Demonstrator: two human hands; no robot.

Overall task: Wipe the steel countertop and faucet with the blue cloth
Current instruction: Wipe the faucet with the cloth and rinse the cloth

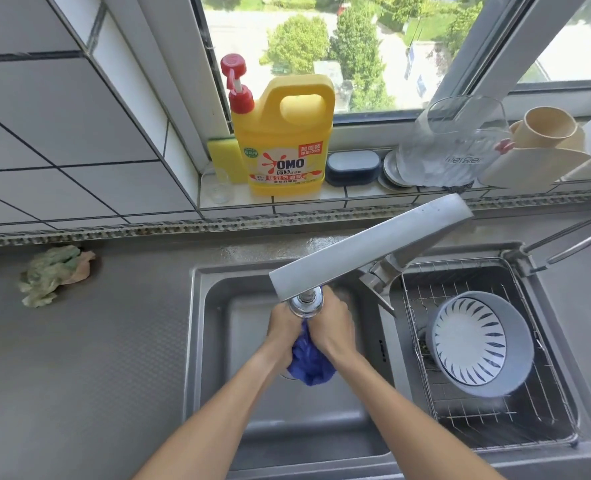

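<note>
Both my hands hold the bunched blue cloth [309,362] over the left sink basin [217,341], right under the faucet's chrome outlet. My left hand [283,332] grips the cloth from the left and my right hand [332,327] grips it from the right, fingers curled round it. The flat grey steel faucet [370,244] reaches from its base at the right over the basin, and its spout end hides my fingertips. The steel countertop [96,358] spreads to the left of the sink.
A crumpled green rag [53,275] lies on the counter at the back left. On the tiled sill stand a yellow detergent bottle [285,140], a sponge, a grey soap box, plates and a clear jug. The right basin holds a wire rack [494,424] with a grey bowl [481,344].
</note>
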